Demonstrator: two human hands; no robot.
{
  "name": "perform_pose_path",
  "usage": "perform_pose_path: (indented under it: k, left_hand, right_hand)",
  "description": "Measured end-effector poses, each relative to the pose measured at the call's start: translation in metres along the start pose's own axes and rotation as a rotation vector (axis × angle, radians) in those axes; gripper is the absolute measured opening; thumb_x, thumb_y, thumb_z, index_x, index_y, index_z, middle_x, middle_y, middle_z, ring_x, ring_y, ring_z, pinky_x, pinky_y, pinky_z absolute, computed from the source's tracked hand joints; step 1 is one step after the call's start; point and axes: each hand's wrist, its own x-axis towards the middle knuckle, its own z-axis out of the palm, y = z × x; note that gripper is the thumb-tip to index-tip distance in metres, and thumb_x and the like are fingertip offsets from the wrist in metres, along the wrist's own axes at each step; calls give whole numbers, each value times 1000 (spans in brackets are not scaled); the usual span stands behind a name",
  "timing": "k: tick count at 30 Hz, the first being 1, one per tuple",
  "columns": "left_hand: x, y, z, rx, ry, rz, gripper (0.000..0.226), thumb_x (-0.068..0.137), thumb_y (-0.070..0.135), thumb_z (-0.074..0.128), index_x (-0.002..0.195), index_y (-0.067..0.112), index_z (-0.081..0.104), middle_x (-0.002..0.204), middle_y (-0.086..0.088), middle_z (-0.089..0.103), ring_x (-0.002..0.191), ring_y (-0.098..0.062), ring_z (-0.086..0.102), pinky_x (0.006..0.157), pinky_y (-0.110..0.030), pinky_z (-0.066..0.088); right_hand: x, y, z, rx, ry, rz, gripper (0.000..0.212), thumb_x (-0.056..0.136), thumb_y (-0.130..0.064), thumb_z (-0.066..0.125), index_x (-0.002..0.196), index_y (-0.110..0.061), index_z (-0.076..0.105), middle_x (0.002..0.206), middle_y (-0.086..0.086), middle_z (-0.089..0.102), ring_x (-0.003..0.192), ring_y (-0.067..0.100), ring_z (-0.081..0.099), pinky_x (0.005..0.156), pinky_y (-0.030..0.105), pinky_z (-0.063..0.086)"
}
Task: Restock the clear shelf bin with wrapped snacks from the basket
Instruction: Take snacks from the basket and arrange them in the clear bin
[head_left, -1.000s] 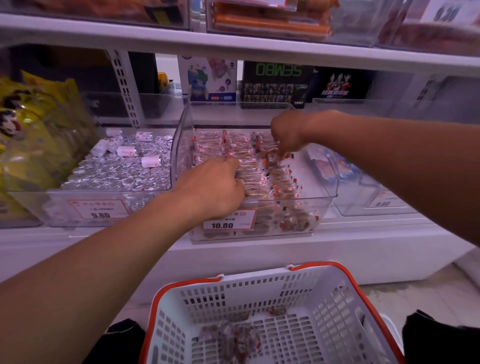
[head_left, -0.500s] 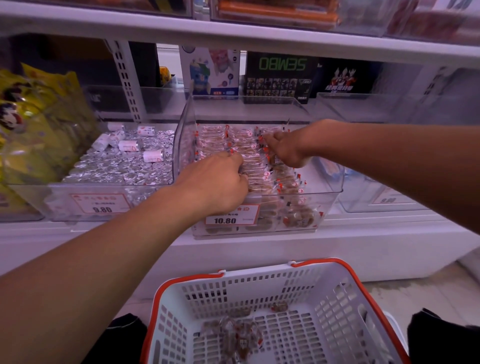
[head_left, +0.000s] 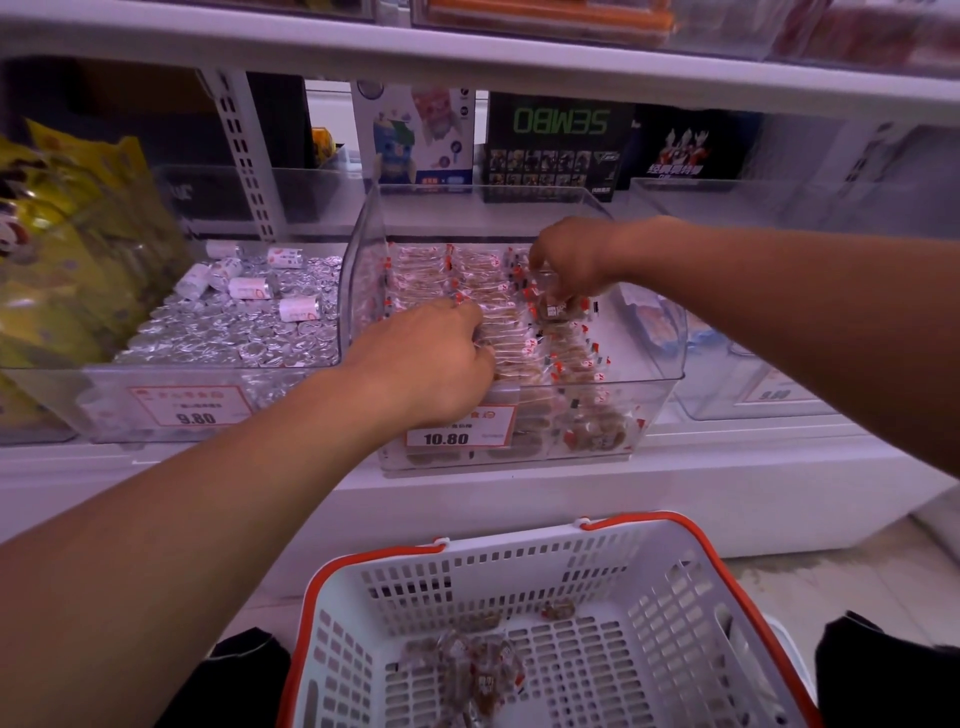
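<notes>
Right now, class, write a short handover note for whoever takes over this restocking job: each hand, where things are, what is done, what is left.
Left hand: inside the clear bin, fingers curled on the packed rows of wrapped snacks, near the front.
Right hand: further back in the bin, pinching a snack at the right-hand row.
Basket: on the floor below the shelf, a small pile of loose snacks left in it.
Done: bin mostly filled in tidy rows.
Left: seat the snack in hand, then move the remaining ones from basket to bin.
</notes>
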Motion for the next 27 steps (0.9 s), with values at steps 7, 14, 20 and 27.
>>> perform_pose_path:
  k: [7,14,20,27]
  left_hand:
    - [-2,1,-1,2,9,4,36,97,41,43,124,20,54,124,-6,57,107,-28,55,91,-46,50]
    - [-2,0,-1,-10,5,13,34,98,42,42,123,21,54,122,-4,57,106,-26,55,91,-47,50]
    - [-7,2,-1,-63,166,36,27,98,38,46,106,18,62,108,-5,64,95,-26,59,83,-44,53]
    - [-52,8,24,-58,797,663,26,91,17,58,65,14,54,63,-5,52,61,-25,46,60,-34,38]
  right_hand:
    - [-15,0,-1,-20,170,-24,42,71,-21,86,102,-12,60,102,7,62,94,27,58,78,35,47]
    - [-17,-3,-3,120,110,-23,12,81,-4,72,75,-11,64,82,8,68,84,24,66,78,39,55]
    - [-42,-10,-18,150,200,-10,12,85,0,66,86,-11,71,92,10,70,85,25,65,75,34,52]
    - [-146,-51,41,463,1144,-14,12,90,-22,58,92,-19,70,69,-1,65,64,20,61,59,32,49]
